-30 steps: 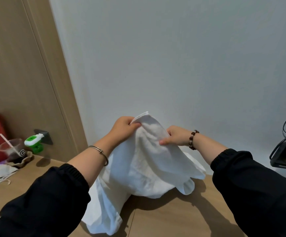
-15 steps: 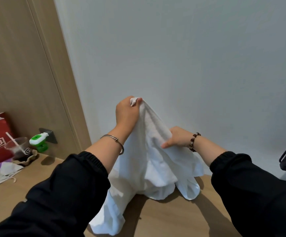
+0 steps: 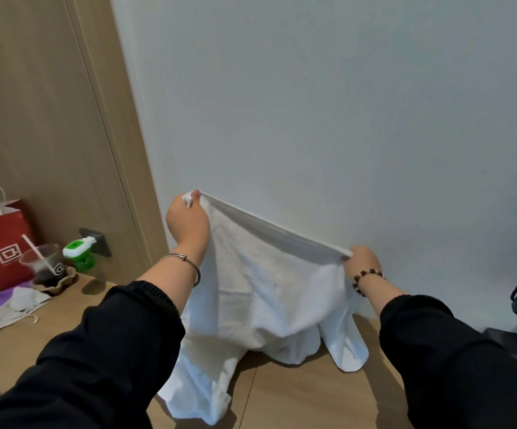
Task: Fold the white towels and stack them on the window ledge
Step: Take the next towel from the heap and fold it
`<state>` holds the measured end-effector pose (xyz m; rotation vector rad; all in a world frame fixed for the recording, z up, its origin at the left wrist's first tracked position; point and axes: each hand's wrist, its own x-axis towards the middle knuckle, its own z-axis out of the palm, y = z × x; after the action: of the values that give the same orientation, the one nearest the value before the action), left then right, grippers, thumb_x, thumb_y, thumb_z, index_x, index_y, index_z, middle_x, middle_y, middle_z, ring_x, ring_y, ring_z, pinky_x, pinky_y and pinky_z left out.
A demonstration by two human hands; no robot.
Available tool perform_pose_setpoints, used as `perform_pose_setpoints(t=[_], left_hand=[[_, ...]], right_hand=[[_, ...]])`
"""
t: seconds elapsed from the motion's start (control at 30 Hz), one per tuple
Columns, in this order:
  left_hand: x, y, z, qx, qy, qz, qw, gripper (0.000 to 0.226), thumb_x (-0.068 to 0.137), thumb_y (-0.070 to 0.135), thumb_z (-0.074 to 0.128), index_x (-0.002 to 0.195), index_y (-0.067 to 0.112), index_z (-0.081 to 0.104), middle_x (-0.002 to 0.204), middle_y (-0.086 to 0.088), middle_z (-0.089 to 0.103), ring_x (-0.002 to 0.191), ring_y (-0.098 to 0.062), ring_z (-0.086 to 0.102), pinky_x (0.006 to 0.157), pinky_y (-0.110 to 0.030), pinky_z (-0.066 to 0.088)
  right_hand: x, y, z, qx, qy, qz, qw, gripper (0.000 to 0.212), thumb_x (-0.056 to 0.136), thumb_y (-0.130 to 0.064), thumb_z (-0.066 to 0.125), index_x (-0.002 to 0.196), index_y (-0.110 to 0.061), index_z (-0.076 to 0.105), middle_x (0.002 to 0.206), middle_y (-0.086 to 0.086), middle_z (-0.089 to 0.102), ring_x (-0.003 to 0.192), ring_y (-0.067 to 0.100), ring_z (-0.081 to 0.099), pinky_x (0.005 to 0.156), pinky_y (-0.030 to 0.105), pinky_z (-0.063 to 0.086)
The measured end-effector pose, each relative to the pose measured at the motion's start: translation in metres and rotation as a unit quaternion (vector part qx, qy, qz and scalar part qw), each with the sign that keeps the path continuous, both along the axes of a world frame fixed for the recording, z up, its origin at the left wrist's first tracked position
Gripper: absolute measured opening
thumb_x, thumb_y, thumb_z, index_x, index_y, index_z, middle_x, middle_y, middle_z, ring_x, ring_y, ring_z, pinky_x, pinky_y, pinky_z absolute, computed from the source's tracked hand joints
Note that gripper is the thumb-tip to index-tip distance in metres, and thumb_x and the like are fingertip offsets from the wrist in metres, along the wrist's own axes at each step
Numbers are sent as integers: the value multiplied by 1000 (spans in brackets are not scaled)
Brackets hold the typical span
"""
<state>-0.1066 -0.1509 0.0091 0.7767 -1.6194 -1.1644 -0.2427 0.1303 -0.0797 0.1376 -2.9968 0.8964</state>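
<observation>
Only one white towel point(image 3: 263, 289), clamped in fingers of left hand point(image 3: 187, 222) (higher) and right hand point(image 3: 363, 264)

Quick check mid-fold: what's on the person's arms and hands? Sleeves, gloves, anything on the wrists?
Both arms wear black long sleeves, left sleeve and right sleeve, with gathered cuffs ending on the forearm. The left hand and right hand are bare, no gloves. A thin silver bangle circles the left wrist; a beaded bracelet of dark and pale beads circles the right.
</observation>
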Motion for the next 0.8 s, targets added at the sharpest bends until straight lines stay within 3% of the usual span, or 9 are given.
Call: perform_pose_setpoints(t=[0.1, 0.27, 0.47, 0.5, 0.53, 0.57, 0.63, 0.7, 0.8], left_hand=[[2, -9, 27, 4, 40, 22, 999, 42, 98, 22, 49, 60, 19, 32, 62, 7, 38, 57, -5, 36, 50, -14, 30], [-13, -6, 117, -16, 122, -1, 992, 37, 98, 22, 48, 63, 16, 39, 62, 8, 41, 63, -13, 40, 51, -13, 32], [-4, 13, 263, -60, 312, -22, 948, 34, 98, 23, 50, 65, 21, 43, 68, 12, 48, 67, -10, 47, 53, -9, 36], [0, 14, 270, -142, 271, -33, 951, 30, 97, 21, 51, 67, 17, 48, 68, 8, 51, 70, -16, 49, 54, -15, 34], [0, 11, 268, -251, 144, -48, 956, 26, 96, 18, 51, 70, 11, 54, 70, -1, 57, 74, -24, 52, 59, -23, 33], [-1, 6, 256, -342, -23, -75, 936, 22, 94, 14, 51, 77, 4, 61, 78, -12, 64, 80, -30, 57, 64, -29, 34], [1, -11, 222, -396, -279, -122, 866, 22, 91, 11, 49, 93, 2, 68, 99, -19, 68, 93, -33, 63, 69, -28, 42], [10, -31, 192, -359, -343, -126, 859, 24, 91, 14, 49, 100, 10, 70, 110, -15, 67, 103, -31, 61, 78, -27, 44], [22, -38, 169, -324, -282, -187, 883, 19, 91, 22, 58, 103, 17, 72, 114, -6, 68, 110, -21, 58, 84, -22, 39]], right_hand=[[-5, -20, 74, -89, 129, -26, 987, 27, 89, 2, 42, 64, -9, 45, 77, 13, 51, 72, 27, 47, 61, 31, 33], [23, -76, 230, -204, 308, 7, 929, 24, 82, 9, 35, 79, -9, 50, 71, 7, 47, 65, 26, 42, 47, 30, 23], [71, -119, 354, -427, 531, 79, 728, 28, 73, 9, 43, 85, -8, 62, 76, 2, 60, 70, 17, 50, 55, 26, 31], [70, -122, 358, -389, 522, 106, 752, 22, 76, 7, 45, 78, -10, 59, 72, 3, 58, 67, 18, 50, 52, 27, 31], [65, -125, 357, -306, 470, 145, 815, 19, 80, 2, 46, 69, -12, 53, 66, 3, 55, 65, 21, 49, 48, 27, 31], [59, -126, 352, -196, 379, 184, 885, 24, 84, -5, 50, 61, -12, 48, 60, 3, 49, 62, 23, 47, 47, 26, 30], [42, -123, 333, -53, 240, 217, 945, 36, 87, -14, 56, 53, -12, 44, 53, 2, 42, 60, 22, 43, 47, 25, 28], [35, -115, 313, -31, 217, 220, 951, 41, 87, -16, 59, 50, -13, 43, 51, 2, 40, 55, 20, 40, 47, 26, 27], [34, -110, 288, -13, 185, 249, 951, 47, 87, -24, 61, 48, -15, 36, 50, 2, 32, 50, 15, 29, 48, 28, 21]])
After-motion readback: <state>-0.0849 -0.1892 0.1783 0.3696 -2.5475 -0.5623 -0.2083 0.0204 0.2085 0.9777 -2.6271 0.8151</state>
